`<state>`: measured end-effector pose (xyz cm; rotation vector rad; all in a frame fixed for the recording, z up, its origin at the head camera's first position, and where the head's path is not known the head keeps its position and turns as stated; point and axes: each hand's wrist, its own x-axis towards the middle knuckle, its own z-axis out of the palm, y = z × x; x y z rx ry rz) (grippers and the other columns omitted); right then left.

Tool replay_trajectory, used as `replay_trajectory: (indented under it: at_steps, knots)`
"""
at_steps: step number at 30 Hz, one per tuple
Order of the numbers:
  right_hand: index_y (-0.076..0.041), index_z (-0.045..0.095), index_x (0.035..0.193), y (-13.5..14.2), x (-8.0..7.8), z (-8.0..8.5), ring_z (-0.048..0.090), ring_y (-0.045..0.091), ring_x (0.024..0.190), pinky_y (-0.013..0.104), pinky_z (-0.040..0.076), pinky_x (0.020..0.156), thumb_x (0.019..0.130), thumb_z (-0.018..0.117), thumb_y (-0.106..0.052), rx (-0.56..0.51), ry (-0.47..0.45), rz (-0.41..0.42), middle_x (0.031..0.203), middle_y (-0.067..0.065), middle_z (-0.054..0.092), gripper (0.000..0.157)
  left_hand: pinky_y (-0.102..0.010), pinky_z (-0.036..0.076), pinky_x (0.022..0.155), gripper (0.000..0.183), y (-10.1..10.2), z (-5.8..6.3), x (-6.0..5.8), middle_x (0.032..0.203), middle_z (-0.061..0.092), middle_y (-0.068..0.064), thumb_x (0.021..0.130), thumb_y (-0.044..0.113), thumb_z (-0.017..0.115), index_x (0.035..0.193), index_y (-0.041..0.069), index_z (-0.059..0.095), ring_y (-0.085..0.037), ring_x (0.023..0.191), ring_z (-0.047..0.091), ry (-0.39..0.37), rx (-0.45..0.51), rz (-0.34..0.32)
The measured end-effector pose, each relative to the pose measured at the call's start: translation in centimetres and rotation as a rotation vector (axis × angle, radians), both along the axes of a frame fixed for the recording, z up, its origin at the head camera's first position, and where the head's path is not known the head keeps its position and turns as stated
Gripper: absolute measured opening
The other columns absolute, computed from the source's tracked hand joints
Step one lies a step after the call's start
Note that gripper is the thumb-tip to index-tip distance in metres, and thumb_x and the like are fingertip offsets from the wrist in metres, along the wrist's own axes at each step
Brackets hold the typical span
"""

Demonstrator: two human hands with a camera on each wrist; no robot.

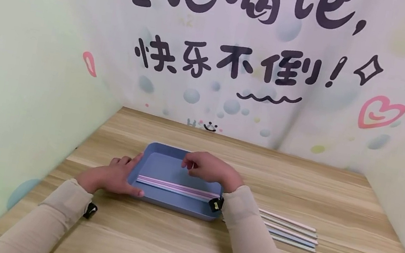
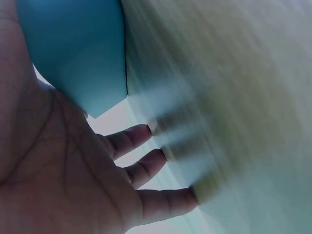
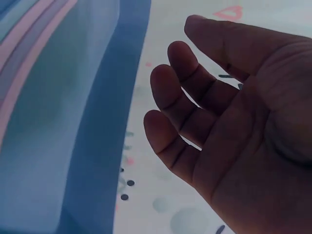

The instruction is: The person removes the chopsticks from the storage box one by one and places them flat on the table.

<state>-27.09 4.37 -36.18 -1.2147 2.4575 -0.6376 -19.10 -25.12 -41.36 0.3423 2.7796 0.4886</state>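
A blue rectangular tray (image 1: pixel 168 166) lies on the table, with several thin pastel sticks (image 1: pixel 177 188) side by side along its length. My left hand (image 1: pixel 115 177) rests at the tray's left end, thumb over the near rim and fingers spread along the outside. In the left wrist view the fingertips of this hand (image 2: pixel 63 161) touch the table beside the tray wall (image 2: pixel 73 53). Above the tray's far right part hovers my right hand (image 1: pixel 205 167), fingers loosely bent. Nothing is between the fingers of that hand (image 3: pixel 209 112) in the right wrist view.
Several more thin sticks (image 1: pixel 289 231) in pale and bluish colours lie on the wooden table (image 1: pixel 152 242) right of the tray, partly hidden by the right forearm. Printed cloth walls (image 1: pixel 213 110) enclose the table at the back and sides.
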Motion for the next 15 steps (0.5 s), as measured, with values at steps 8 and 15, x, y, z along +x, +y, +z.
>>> replay_trajectory:
  at_steps: [8,15]
  knots:
    - [-0.006,0.066,0.113,-1.6,-0.5,-1.8,0.053,0.016,0.085,0.029,0.046,0.073,0.097,0.061,-0.004,0.046,-0.04,0.031,0.096,0.001,0.06,0.017,-0.062,0.038,0.096,0.128,0.1,0.1,0.1,0.144,0.03,-0.035,0.075,0.072,0.071,0.158,0.0,0.004,-0.052,0.124,0.032,-0.006,-0.005,0.002]
    - [-0.008,0.066,0.109,-2.3,-0.8,-3.6,0.053,0.014,0.082,0.029,0.044,0.074,0.095,0.063,-0.003,0.056,-0.059,0.061,0.092,0.0,0.059,0.015,-0.062,0.037,0.096,0.128,0.2,0.1,0.1,0.143,0.03,-0.035,0.075,0.072,0.071,0.157,-0.001,0.005,-0.052,0.123,0.032,-0.004,-0.002,-0.003]
